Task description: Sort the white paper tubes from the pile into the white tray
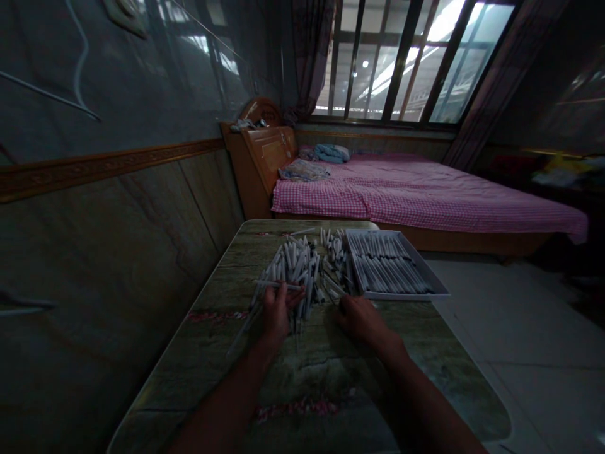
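My left hand (278,306) holds a thin whitish stick (271,284), pen-like, lying crosswise at its fingertips. Around and beyond this hand spreads a loose pile of similar white and dark sticks (295,258). My right hand (357,315) is closed near the table surface, just below a smaller heap of sticks (334,252); what its fingers hold, if anything, is hidden. A shallow white box (428,274) lies beyond my right hand, with sticks lined up in two rows inside it.
The green patterned table (302,378) has rounded corners. A marbled wall (142,246) runs along its left side. Behind it are a bed with a pink checked cover (401,189) and a wooden headboard (269,157). Tiled floor (520,321) shows at right.
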Demonstrator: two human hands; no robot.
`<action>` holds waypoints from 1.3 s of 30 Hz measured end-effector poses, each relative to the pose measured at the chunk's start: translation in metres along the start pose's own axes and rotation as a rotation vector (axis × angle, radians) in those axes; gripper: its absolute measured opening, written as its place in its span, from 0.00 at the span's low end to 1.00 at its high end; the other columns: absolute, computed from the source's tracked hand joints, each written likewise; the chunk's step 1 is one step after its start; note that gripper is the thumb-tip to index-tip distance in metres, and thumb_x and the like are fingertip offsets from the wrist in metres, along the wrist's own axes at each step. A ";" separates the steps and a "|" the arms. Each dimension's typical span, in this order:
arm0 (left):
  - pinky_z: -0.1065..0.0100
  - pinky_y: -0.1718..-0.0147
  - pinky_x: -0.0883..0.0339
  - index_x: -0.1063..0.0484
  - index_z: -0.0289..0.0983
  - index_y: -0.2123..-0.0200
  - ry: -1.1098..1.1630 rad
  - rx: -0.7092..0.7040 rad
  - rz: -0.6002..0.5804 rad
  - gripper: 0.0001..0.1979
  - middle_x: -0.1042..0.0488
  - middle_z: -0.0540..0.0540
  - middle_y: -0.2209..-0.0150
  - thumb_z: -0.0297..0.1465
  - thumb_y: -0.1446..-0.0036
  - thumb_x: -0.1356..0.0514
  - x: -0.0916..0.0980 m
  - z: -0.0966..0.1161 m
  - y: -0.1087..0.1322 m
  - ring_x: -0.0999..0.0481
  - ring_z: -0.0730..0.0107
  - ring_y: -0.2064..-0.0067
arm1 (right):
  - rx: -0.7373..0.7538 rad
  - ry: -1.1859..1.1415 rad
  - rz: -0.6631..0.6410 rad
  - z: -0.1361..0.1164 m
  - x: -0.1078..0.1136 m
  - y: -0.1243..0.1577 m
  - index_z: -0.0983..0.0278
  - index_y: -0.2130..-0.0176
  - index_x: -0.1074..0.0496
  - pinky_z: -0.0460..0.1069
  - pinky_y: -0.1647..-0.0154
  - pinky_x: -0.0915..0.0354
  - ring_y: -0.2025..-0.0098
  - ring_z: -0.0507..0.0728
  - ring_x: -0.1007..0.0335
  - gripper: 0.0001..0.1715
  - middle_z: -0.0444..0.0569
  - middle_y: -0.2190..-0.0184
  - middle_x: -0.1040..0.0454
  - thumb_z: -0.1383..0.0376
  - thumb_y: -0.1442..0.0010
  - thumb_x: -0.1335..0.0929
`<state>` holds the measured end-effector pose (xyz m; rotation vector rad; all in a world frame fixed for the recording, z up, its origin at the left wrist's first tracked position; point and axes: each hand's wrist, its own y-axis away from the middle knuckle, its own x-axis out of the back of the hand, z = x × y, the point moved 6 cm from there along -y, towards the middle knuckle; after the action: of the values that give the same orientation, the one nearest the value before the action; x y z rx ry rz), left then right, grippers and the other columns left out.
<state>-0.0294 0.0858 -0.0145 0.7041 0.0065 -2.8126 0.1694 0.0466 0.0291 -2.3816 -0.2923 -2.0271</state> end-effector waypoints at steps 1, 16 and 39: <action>0.56 0.63 0.24 0.40 0.40 0.63 0.009 0.002 0.006 0.21 0.22 0.48 0.68 0.46 0.51 0.36 0.000 0.000 0.000 0.17 0.59 0.65 | 0.027 -0.017 0.000 -0.003 0.001 0.001 0.65 0.60 0.25 0.46 0.66 0.40 0.60 0.60 0.24 0.12 0.55 0.62 0.20 0.65 0.40 0.36; 0.61 0.66 0.24 0.38 0.39 0.66 0.154 0.053 0.051 0.18 0.21 0.49 0.69 0.42 0.50 0.34 0.005 -0.001 -0.002 0.17 0.58 0.66 | 0.202 -0.102 0.030 -0.018 -0.010 0.000 0.65 0.61 0.28 0.47 0.68 0.44 0.65 0.57 0.28 0.08 0.52 0.65 0.23 0.69 0.42 0.35; 0.67 0.73 0.27 0.34 0.37 0.65 -0.106 -0.040 -0.023 0.23 0.21 0.47 0.71 0.47 0.55 0.31 0.002 0.011 -0.001 0.20 0.63 0.70 | 0.255 -0.411 0.325 -0.009 0.009 0.002 0.63 0.65 0.29 0.47 0.66 0.41 0.65 0.55 0.30 0.08 0.49 0.65 0.26 0.71 0.44 0.36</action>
<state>-0.0364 0.0858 -0.0061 0.5493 0.0525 -2.8591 0.1624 0.0446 0.0401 -2.4638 -0.1377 -1.2792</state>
